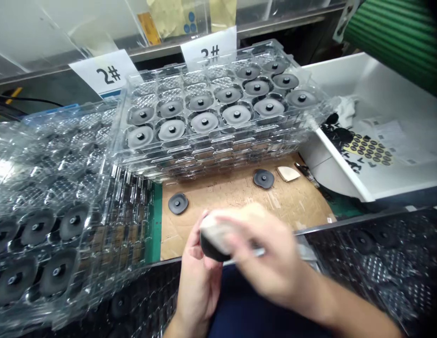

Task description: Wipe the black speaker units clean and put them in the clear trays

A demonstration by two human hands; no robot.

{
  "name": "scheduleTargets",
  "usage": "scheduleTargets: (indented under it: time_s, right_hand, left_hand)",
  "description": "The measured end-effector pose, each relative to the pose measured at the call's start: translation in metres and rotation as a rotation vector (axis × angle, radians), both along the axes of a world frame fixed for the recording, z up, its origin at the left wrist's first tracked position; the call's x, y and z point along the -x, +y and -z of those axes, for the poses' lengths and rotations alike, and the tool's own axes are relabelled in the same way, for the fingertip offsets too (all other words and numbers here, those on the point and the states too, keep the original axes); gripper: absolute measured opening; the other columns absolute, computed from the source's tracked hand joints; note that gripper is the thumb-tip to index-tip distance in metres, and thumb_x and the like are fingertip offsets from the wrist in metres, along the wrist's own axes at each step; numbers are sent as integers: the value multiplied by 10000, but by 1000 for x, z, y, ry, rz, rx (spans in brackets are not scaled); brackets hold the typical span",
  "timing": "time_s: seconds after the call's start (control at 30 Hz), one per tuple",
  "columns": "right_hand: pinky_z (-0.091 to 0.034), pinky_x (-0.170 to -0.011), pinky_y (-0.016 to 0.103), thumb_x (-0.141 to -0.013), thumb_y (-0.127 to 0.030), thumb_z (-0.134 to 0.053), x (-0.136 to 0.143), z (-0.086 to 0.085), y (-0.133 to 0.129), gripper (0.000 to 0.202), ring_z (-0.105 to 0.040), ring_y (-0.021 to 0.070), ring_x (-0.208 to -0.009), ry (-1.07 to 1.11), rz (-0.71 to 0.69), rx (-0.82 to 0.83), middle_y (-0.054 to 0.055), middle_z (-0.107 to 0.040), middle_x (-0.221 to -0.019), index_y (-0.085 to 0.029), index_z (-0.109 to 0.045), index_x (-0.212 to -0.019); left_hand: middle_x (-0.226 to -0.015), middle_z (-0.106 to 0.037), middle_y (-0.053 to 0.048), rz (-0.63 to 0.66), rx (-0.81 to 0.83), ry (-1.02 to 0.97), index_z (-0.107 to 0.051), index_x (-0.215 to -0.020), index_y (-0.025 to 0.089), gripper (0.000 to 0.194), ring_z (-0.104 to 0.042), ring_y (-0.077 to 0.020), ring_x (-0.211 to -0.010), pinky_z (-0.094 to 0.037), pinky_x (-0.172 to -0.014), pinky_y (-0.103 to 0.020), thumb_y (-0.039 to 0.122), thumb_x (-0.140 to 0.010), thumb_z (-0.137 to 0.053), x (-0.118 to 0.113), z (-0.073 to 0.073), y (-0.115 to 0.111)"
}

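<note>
My left hand (200, 277) is closed around a dark rounded part (212, 249) near the front edge of the bench. Over that part, my right hand (264, 249) pinches a whitish pad or cloth (218, 232), pressed against the part's surface; motion blurs the hand and the pad. Two grey round parts with small centre knobs lie on the cardboard, one at the left (178, 203) and one farther back at the right (263, 179). Beside the right one is a cream-coloured wedge-shaped piece (288, 173).
Stacked clear trays (204, 155) holding several grey parts stand behind the cardboard (225, 197). More clear trays (95, 188) rise at the left. A white bin (345, 164) with black bits and a yellow sticker sheet is at the right, under a green ribbed hose (398, 37).
</note>
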State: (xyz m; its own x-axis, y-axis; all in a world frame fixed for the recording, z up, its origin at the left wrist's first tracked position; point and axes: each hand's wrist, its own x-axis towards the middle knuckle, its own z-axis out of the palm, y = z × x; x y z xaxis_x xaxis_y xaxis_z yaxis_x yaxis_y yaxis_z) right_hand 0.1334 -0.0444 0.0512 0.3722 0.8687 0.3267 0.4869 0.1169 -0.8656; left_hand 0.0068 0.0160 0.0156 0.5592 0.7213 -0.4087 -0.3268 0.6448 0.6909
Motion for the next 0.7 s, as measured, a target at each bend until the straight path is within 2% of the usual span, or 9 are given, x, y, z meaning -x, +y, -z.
scheduleTargets:
  time_s: [0.07,0.13,0.2,0.3,0.37,0.43,0.47,0.6,0.7]
  right_hand:
    - [-449,-777,304,-868,-140,-460,4,-5,9,262,-574,159,-813,-100,-228,-27,56,-654,-915,-134,-575,-1103]
    - [-433,-752,269,-866,-117,-462,4,-6,15,227,-563,134,-787,-126,-370,64,30,-649,-865,-140,-600,-1045]
    - [-412,-743,277,-873,-122,-453,4,-6,19,211,-558,136,-797,-149,-313,126,27,-647,-897,-150,-604,-1019]
    - [-384,-732,336,-864,-129,-426,5,-4,18,253,-533,174,-792,-224,-119,8,73,-631,-925,-102,-568,-1072]
    - [-379,-712,324,-855,-120,-432,4,-5,10,257,-517,162,-754,-205,-222,-33,59,-616,-865,-103,-556,-1080]
    - [-372,-695,296,-856,-103,-443,-1,-8,-2,236,-508,138,-725,-162,-367,58,24,-599,-819,-139,-559,-1058]
    - [-366,-692,289,-856,-91,-445,-5,-11,-9,230,-505,130,-717,-151,-377,126,15,-595,-813,-151,-560,-1046]
    - [-344,-678,303,-845,-62,-426,-18,-21,-20,261,-465,153,-718,-263,-186,267,27,-578,-816,-173,-586,-1019]
    - [-331,-632,306,-869,-89,-395,-19,-19,-8,286,-419,166,-683,-401,-188,131,39,-566,-785,-204,-637,-970]
  left_hand:
    - [-1164,-641,-35,31,56,39,-575,-1138,263,415,-570,-180,-1084,-458,-897,-217,282,-732,-659,4,2,1]
    - [-1156,-644,-35,39,79,62,-574,-1141,269,417,-579,-179,-1067,-473,-872,-214,259,-733,-659,6,6,2]
    - [-1125,-659,-39,51,75,66,-563,-1160,273,480,-592,-196,-1046,-488,-858,-237,239,-699,-692,6,8,3]
    - [-1086,-673,-55,75,104,77,-571,-1165,250,525,-592,-222,-1041,-481,-880,-271,283,-663,-721,2,3,4]
    - [-1111,-661,-52,96,144,63,-561,-1178,269,570,-578,-232,-1065,-461,-916,-295,293,-636,-740,1,-3,6]
    - [-1133,-651,-41,143,193,45,-533,-1203,308,622,-570,-239,-1081,-441,-946,-327,268,-622,-752,2,-7,9]
    - [-1135,-650,-40,169,211,33,-524,-1210,316,654,-567,-246,-1086,-432,-958,-342,260,-605,-764,3,-8,11]
    - [-1088,-676,-37,211,268,-16,-570,-1168,294,587,-557,-265,-1100,-419,-973,-358,328,-611,-749,9,-1,14]
    - [-1104,-671,-11,193,301,-34,-569,-1161,312,504,-544,-251,-1121,-420,-974,-355,319,-676,-703,18,8,16]
